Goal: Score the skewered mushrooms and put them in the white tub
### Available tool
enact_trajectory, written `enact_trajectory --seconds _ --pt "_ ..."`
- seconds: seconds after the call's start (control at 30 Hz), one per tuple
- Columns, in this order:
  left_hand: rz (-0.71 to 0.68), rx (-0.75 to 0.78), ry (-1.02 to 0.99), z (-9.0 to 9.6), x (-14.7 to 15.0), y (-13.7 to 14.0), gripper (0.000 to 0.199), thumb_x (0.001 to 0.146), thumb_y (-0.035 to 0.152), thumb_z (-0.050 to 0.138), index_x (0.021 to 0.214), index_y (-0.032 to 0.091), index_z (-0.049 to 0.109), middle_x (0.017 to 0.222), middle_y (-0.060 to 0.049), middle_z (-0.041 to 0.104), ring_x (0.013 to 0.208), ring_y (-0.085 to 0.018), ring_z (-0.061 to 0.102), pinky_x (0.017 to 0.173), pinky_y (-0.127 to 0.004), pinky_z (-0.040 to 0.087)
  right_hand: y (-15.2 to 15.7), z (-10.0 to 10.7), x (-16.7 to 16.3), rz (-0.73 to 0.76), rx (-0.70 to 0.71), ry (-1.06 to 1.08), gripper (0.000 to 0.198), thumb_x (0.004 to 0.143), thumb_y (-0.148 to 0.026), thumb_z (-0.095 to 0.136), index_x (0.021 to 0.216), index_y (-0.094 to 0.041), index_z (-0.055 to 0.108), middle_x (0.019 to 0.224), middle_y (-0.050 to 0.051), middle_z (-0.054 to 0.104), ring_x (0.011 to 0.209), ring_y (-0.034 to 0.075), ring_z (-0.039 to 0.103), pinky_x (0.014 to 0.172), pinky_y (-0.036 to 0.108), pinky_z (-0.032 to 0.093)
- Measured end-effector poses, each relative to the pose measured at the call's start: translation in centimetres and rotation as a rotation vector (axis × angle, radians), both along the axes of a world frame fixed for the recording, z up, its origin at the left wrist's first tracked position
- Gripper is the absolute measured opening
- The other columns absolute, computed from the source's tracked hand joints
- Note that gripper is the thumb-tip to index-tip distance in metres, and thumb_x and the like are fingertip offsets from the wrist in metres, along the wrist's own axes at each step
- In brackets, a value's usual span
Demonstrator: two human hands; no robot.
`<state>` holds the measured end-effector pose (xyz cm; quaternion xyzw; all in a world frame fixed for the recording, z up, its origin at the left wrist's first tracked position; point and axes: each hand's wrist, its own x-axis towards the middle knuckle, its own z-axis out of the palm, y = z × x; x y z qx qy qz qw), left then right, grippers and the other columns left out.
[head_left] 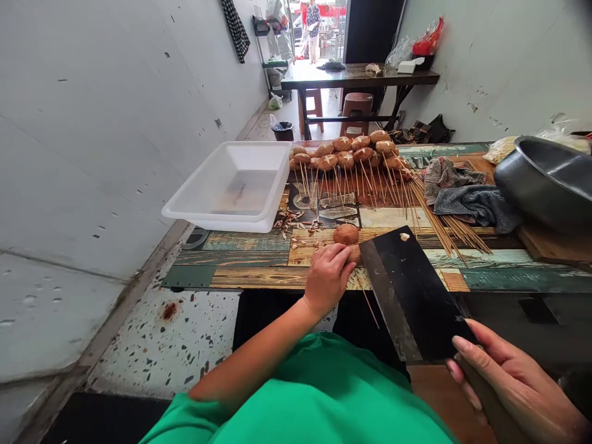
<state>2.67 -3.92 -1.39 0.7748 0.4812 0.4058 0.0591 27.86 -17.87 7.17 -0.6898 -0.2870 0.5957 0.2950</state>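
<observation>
My left hand (326, 274) is closed around a brown mushroom (354, 253) near the table's front edge, its fingers partly covering it. A thin skewer (369, 302) slants down from beside that mushroom past the edge. Just behind sits another round mushroom (346, 234). In my right hand (513, 376) is a broad dark cleaver (414, 290), its far end close to the held mushroom. Whether the blade touches it I cannot tell. Farther back lies a pile of skewered mushrooms (345, 159), several with pale crosses cut into their caps. Small trimmings (296, 222) are scattered left of my hand.
A white plastic bin (203, 209) stands at the left of the patterned table (259, 277). Bare skewers (444, 228), grey cloths (476, 200) and a large metal bowl (546, 185) are at the right. Beyond is another table (342, 77) with stools.
</observation>
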Motion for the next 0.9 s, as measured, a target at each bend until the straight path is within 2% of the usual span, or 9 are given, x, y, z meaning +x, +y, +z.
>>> enact_trajectory --seconds 0.17,0.33,0.5,0.73,0.9 --pt "-0.013 0.061 0.012 -0.2 -0.2 0.2 0.025 0.098 0.024 0.061 0.121 0.018 0.067 0.119 -0.012 0.071 0.113 -0.027 0.066 0.101 -0.045 0.055 0.4 1.8 -1.6 -0.001 0.005 -0.1 0.058 0.077 -0.074 0.07 0.099 -0.023 0.053 0.067 -0.003 0.063 0.048 0.01 0.048 0.041 0.02 0.04" --pt "-0.009 0.076 0.009 -0.1 -0.1 0.2 0.023 0.098 0.023 0.061 0.119 0.016 0.068 0.118 -0.012 0.072 0.111 -0.028 0.067 0.099 -0.045 0.057 0.6 1.8 -1.7 0.02 0.025 -0.117 0.057 0.076 -0.075 0.069 0.093 -0.024 0.05 0.064 -0.005 0.061 0.048 0.009 0.047 0.04 0.018 0.039" --pt "-0.017 0.087 -0.005 -0.1 -0.1 0.3 0.023 0.098 0.022 0.061 0.118 0.014 0.068 0.117 -0.013 0.072 0.109 -0.028 0.068 0.099 -0.045 0.057 0.9 1.7 -1.8 0.021 0.042 -0.126 0.056 0.076 -0.073 0.069 0.097 -0.024 0.051 0.063 -0.006 0.06 0.046 0.009 0.047 0.039 0.018 0.038" --pt "-0.038 0.072 -0.025 -0.2 -0.2 0.4 0.022 0.098 0.022 0.061 0.118 0.017 0.068 0.117 -0.011 0.073 0.11 -0.026 0.068 0.1 -0.044 0.057 2.5 1.8 -1.4 0.065 0.044 -0.028 0.063 0.071 -0.075 0.074 0.096 -0.024 0.047 0.063 -0.006 0.062 0.046 0.009 0.048 0.038 0.018 0.042" --pt "-0.052 0.049 -0.028 -0.3 -0.3 0.5 0.023 0.097 0.021 0.062 0.119 0.017 0.068 0.119 -0.012 0.072 0.112 -0.027 0.067 0.101 -0.045 0.057 2.4 2.3 -0.6 0.079 0.01 -0.016 0.058 0.073 -0.069 0.076 0.093 -0.025 0.044 0.06 -0.006 0.06 0.046 0.009 0.047 0.037 0.016 0.039"
